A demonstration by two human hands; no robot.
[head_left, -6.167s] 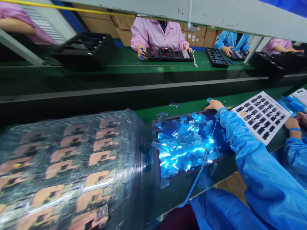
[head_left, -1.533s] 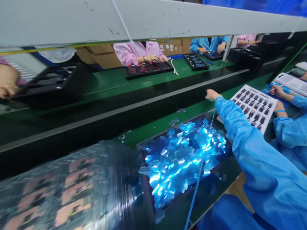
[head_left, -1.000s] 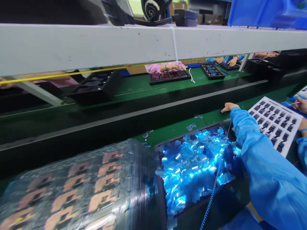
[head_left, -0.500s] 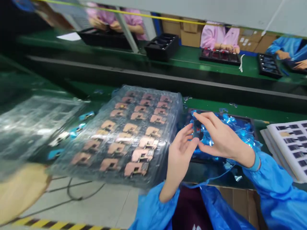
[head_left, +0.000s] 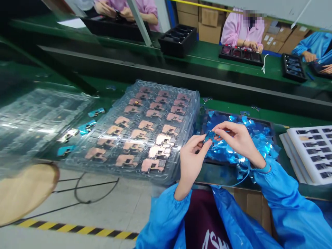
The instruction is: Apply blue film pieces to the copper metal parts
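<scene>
Both my hands meet over the near edge of the green bench. My left hand (head_left: 191, 159) and my right hand (head_left: 236, 138) pinch one small dark part with a blue film tab (head_left: 209, 135) between their fingertips. Right behind them lies a black tray (head_left: 269, 123) heaped with shiny blue film scraps (head_left: 233, 148). To the left sits a stack of clear blister trays (head_left: 145, 131) holding several copper-coloured flex parts. Blue sleeves cover both my arms, and a blue strap circles my right wrist.
White trays of small dark parts (head_left: 311, 152) lie at the right. More clear trays (head_left: 38, 117) and a few loose blue-tabbed parts (head_left: 88, 126) lie at the left. A dark conveyor belt (head_left: 166, 81) runs behind. Across it, people in pink and blue coats work at black trays (head_left: 241, 55).
My view has swung left and down. My right hand came back from the far side of the scrap tray. Both hands now hold the small part lower, over the tray's near edge.
</scene>
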